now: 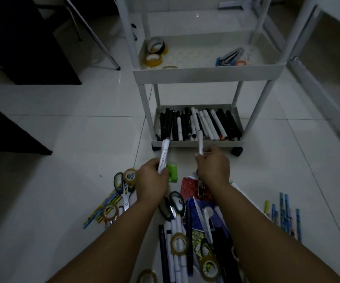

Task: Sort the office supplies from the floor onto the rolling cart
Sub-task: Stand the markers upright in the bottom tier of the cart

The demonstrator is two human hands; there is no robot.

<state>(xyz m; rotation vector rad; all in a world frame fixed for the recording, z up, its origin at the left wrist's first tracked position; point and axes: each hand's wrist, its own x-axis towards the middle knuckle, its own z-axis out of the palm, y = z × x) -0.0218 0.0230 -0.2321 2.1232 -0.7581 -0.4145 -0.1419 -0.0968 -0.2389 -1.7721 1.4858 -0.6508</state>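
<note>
We see the cart's (206, 75) low tray (197, 143) full of black and white markers (197, 124), and its upper tray holding tape rolls (154, 52) and a stapler (229, 56). Our left hand (151, 180) grips one white marker (163, 155), our right hand (214, 167) another (200, 142), just before the low tray. Scissors (122, 188), tape and pencils (283, 213) lie on the floor (73, 139).

Glossy tiled floor (79, 139), matt white metal-looking cart (206, 75), smooth plastic markers (197, 123), shiny clear tape rolls (153, 59), plastic-handled scissors (122, 188) with bare metal blades.
</note>
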